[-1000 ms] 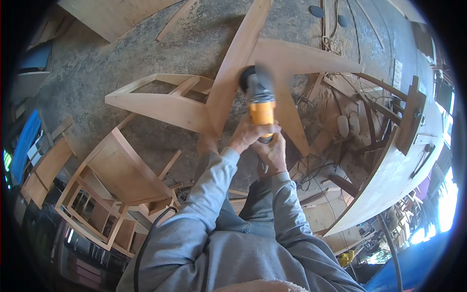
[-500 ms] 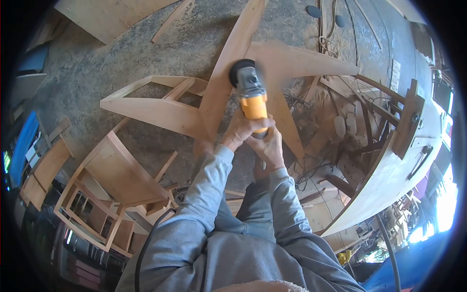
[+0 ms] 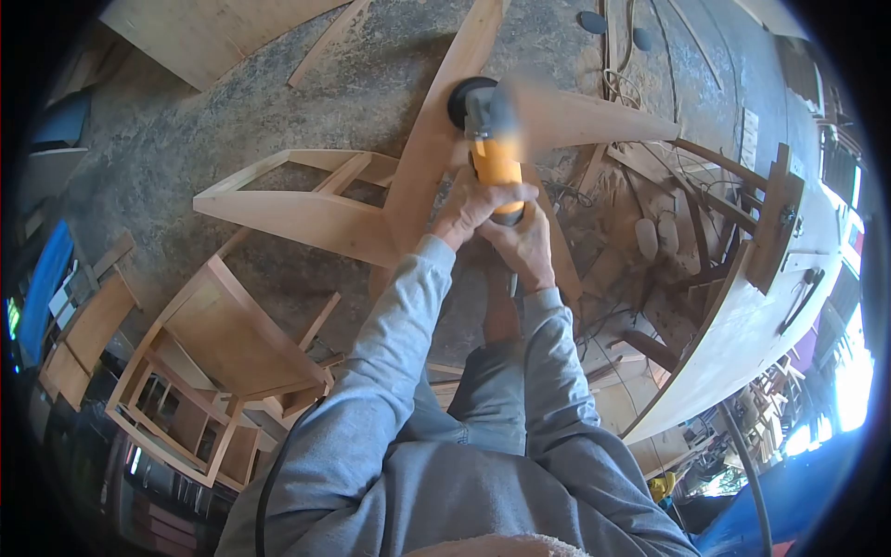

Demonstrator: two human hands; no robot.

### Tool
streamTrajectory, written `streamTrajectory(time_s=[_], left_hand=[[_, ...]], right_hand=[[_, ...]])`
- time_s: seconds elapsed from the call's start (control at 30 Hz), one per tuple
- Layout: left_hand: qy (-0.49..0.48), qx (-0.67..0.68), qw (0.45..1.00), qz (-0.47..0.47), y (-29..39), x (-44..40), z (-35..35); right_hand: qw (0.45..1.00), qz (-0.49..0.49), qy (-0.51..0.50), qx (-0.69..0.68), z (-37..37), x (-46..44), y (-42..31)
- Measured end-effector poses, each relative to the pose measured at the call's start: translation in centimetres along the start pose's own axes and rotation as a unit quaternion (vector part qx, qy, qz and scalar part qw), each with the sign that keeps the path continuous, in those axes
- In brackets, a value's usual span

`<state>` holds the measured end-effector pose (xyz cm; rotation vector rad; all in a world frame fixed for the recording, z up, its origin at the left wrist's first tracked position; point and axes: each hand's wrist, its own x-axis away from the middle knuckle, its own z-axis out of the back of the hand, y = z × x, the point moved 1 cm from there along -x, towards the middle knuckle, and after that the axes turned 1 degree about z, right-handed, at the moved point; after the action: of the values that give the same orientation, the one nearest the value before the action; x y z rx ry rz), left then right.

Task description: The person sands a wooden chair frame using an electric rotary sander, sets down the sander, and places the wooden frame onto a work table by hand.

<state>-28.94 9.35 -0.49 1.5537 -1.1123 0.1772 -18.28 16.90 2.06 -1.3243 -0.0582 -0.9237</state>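
Contrasting orange-and-gray power tool (image 3: 497, 162)

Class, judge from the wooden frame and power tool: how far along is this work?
Done: the open side frame looks assembled, its crosspiece in place.
In hand: the left hand and right hand hold the orange power tool, its black disc at the long board.
Left: probably more of that board, since the disc covers only a small part; how much is finished cannot be told.

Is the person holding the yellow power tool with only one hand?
No, the left hand and the right hand both grip the yellow power tool.
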Motion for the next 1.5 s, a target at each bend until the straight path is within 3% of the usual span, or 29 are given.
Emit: streamTrajectory(time_s=[0.07, 0.2, 0.3, 0.43, 0.57, 1.03, 1.33, 1.43, 1.47, 1.5], left_hand=[[-0.013, 0.011, 0.999, -0.041, 1.9, -1.3, 0.0], [-0.105, -0.097, 0.986, 0.085, 2.1, -2.3, -1.2], [-0.040, -0.108, 0.993, -0.018, -0.9, -0.2, -1.0], [0.013, 0.047, 0.998, 0.030, -2.6, 2.1, 1.2], [0.058, 0.067, 0.996, 0.030, -1.7, 1.5, 1.0], [-0.045, 0.028, 0.997, 0.052, -5.1, -3.7, -13.2], [-0.124, 0.015, 0.991, 0.052, -7.9, -7.6, -20.9], [-0.150, 0.009, 0.988, 0.028, -9.1, -9.0, -24.1], [-0.200, -0.075, 0.968, -0.133, -9.9, -10.1, -25.1], [-0.243, -0.155, 0.912, -0.290, -11.9, -11.6, -25.7]], right_hand=[[1.000, 0.016, -0.003, -0.018, -0.3, -1.7, -0.7], [0.998, -0.040, 0.050, -0.002, 0.6, -1.6, 0.3], [0.993, -0.032, 0.023, -0.109, 0.0, 1.1, 1.9], [0.997, 0.022, -0.026, 0.073, -0.6, 1.8, -1.1], [0.994, 0.040, -0.074, 0.067, 0.3, -0.5, -2.4], [0.997, -0.057, 0.011, 0.053, 14.0, -2.0, 3.1], [0.995, -0.037, 0.095, 0.013, 20.6, -3.2, 5.5], [0.985, 0.020, 0.147, 0.093, 23.1, -3.2, 6.5], [0.976, 0.052, 0.167, 0.131, 24.0, -3.2, 7.0], [0.975, 0.017, 0.179, 0.127, 25.0, -3.3, 7.6]])
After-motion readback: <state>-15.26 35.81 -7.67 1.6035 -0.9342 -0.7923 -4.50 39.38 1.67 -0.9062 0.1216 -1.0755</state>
